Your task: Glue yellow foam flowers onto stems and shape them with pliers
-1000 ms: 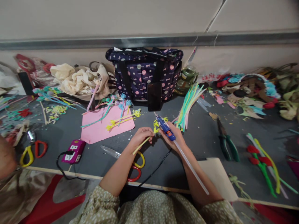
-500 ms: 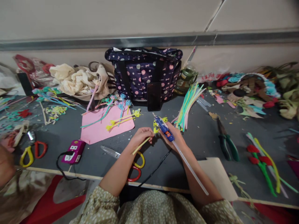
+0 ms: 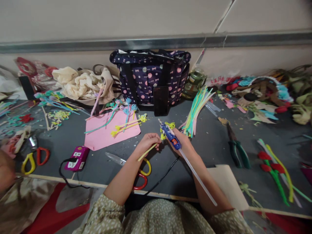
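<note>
My left hand pinches a thin pale-yellow pipe-cleaner stem, its lower end slanting down over my wrist. At the stem's upper end, bright yellow petals show between my two hands. Wrapped in my right hand is a blue glue gun, nozzle pointing up and left. A long translucent glue stick sticks out of its back, across my right forearm. More yellow fuzz shows behind the gun. Scissors with yellow and red handles lie beneath my left wrist.
A patterned bag stands at the back with a phone leaning on it. Pink paper holds finished flowers. Pipe cleaners, pliers and a cardboard piece lie right. A purple power strip lies left; another person's arm shows.
The glue gun has tilted slightly, its nozzle shifting a little left and down, and more yellow fuzz shows behind it. My left hand stays nearly still on the stem.
</note>
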`<state>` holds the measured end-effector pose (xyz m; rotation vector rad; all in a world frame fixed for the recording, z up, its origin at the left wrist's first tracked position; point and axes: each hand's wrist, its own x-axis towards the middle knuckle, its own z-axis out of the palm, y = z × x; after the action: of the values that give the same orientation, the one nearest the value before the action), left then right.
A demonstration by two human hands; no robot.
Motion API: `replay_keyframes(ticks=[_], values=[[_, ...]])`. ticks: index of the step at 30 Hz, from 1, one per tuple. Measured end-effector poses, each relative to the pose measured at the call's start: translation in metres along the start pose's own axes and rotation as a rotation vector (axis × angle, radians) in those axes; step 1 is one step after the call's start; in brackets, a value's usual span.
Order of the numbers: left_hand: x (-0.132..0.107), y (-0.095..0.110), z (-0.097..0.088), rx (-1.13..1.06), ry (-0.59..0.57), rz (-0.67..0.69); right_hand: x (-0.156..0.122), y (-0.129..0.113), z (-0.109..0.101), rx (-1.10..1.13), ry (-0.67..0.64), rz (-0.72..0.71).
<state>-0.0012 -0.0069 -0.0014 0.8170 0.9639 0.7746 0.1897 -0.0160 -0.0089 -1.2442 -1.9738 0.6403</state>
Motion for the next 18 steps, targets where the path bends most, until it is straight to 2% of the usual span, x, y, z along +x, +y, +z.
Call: replay_keyframes(ticks=[6,10,13,18], values=[[0.001,-0.002,-0.002,-0.028,0.006,0.002,0.001,0.001,0.002,-0.018,0.035,-0.005],[0.003,-0.004,-0.004,-0.128,0.030,-0.020,0.005,-0.007,0.004,0.017,0.219,0.109],[0.003,-0.004,-0.005,-0.175,0.050,-0.015,0.008,-0.015,0.002,0.134,0.374,0.212],[0.002,-0.002,-0.003,-0.187,0.119,0.042,0.010,-0.019,0.004,0.404,0.492,0.203]])
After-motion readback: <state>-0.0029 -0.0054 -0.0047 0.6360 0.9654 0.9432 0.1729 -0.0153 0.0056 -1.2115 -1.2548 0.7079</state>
